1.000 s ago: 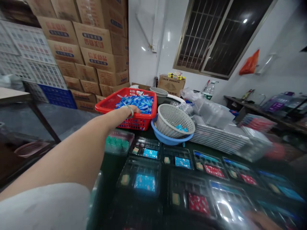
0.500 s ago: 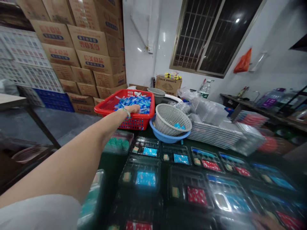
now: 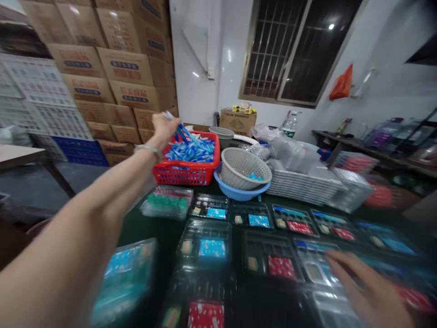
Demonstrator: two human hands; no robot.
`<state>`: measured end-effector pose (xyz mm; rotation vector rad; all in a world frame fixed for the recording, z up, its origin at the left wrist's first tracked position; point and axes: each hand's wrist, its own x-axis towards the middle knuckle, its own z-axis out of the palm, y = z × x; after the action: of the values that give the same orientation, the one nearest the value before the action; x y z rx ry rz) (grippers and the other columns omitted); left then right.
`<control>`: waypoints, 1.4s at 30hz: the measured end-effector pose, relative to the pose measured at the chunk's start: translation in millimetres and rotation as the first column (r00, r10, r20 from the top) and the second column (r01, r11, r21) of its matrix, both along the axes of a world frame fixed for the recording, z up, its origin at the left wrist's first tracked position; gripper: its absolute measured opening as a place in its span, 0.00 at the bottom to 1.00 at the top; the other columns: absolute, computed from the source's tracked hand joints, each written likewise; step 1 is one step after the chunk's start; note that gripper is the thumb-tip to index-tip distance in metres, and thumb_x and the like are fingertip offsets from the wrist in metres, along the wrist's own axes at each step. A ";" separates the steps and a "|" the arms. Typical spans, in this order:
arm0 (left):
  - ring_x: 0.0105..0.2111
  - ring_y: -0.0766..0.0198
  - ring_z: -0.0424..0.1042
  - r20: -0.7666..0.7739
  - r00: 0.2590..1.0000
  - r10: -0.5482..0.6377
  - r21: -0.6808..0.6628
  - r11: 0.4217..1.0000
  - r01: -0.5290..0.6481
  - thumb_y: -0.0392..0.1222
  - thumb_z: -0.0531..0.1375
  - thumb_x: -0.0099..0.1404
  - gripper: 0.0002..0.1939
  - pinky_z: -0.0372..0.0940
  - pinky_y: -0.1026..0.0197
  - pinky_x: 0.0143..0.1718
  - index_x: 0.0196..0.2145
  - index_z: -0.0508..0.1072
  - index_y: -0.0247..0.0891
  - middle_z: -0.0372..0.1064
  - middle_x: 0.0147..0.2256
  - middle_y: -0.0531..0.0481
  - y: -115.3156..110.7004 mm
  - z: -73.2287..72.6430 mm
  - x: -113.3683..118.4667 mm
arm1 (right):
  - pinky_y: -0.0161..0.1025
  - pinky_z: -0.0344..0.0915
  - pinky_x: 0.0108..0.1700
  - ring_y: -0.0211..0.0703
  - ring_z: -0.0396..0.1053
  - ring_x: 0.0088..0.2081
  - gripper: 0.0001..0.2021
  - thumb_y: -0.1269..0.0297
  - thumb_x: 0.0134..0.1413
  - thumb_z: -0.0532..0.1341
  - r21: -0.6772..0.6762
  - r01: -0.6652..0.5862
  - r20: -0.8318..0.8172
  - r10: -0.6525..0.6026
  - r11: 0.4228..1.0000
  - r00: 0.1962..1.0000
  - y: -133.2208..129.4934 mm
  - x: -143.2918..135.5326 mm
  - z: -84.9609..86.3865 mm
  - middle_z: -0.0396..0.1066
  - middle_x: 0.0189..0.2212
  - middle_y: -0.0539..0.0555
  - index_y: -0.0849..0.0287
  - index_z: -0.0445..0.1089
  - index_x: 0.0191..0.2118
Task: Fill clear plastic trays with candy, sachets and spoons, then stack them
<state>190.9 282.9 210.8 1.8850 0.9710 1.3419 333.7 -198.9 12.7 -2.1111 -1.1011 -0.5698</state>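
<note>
Across our dark green bench (image 3: 160,237), left hand (image 3: 164,126) at eleven o'clock pinches blue plastic sticks (image 3: 182,134) above the red mesh basket (image 3: 186,171), right hand (image 3: 370,291) flat; loose sticks may slip.

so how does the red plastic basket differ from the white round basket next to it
The red rectangular plastic basket is heaped with blue packets; the white round mesh basket holds only a few. The red basket stands straight on the table; the white basket sits tilted inside a blue bowl. The left hand holds a bunch of blue packets above the red basket; no hand is near the white basket. Both have perforated walls.
</note>
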 end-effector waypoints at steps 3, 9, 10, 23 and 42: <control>0.30 0.72 0.63 0.041 0.997 -0.073 0.049 0.996 0.071 0.45 0.58 0.59 0.19 0.61 0.68 0.31 0.42 0.67 0.24 0.68 0.36 0.48 -56.7 -1.4 -6.9 | 0.39 0.67 0.41 0.43 0.70 0.38 0.10 0.63 0.55 0.55 0.104 -0.101 -0.018 0.103 0.989 0.995 41.3 -46.1 33.2 0.72 0.37 0.56 0.57 0.69 0.41; 0.18 0.73 0.59 -0.272 0.737 -0.619 -0.140 0.783 0.606 0.50 0.64 0.50 0.15 0.53 0.71 0.16 0.26 0.72 0.34 0.64 0.20 0.55 -208.0 -78.2 -37.0 | 0.41 0.64 0.45 0.44 0.67 0.42 0.22 0.58 0.56 0.55 0.141 -0.311 -0.300 0.340 0.940 0.891 102.1 -118.0 42.2 0.69 0.42 0.57 0.60 0.57 0.55; 0.19 0.73 0.59 -0.264 0.691 -0.672 -0.204 0.740 0.641 0.49 0.64 0.50 0.14 0.53 0.72 0.17 0.27 0.72 0.35 0.64 0.20 0.55 -225.0 -91.0 -39.7 | 0.40 0.64 0.43 0.43 0.67 0.40 0.20 0.59 0.56 0.54 0.154 -0.316 -0.348 0.351 0.936 0.870 101.5 -123.7 37.2 0.70 0.40 0.56 0.59 0.59 0.53; 0.19 0.72 0.62 0.224 0.590 -0.775 -0.644 0.337 0.687 0.43 0.66 0.50 0.11 0.54 0.71 0.13 0.25 0.69 0.33 0.67 0.25 0.52 -250.4 -134.8 -8.1 | 0.41 0.58 0.43 0.45 0.66 0.41 0.09 0.68 0.54 0.56 -0.115 0.042 -0.259 -0.071 0.992 0.963 -6.7 -48.5 0.7 0.72 0.39 0.54 0.56 0.68 0.41; 0.26 0.64 0.73 0.324 0.801 -0.503 -0.858 0.200 0.473 0.30 0.58 0.58 0.05 0.70 0.63 0.21 0.33 0.73 0.34 0.72 0.29 0.49 -251.3 -136.7 -28.3 | 0.40 0.50 0.39 0.44 0.58 0.38 0.09 0.66 0.57 0.53 -0.648 0.033 0.146 0.082 0.761 0.986 -53.9 9.7 16.1 0.67 0.33 0.55 0.58 0.70 0.40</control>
<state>162.6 31.6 74.1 1.0890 0.7388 0.1816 343.4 -252.8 28.9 -2.6665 -1.5965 -0.3801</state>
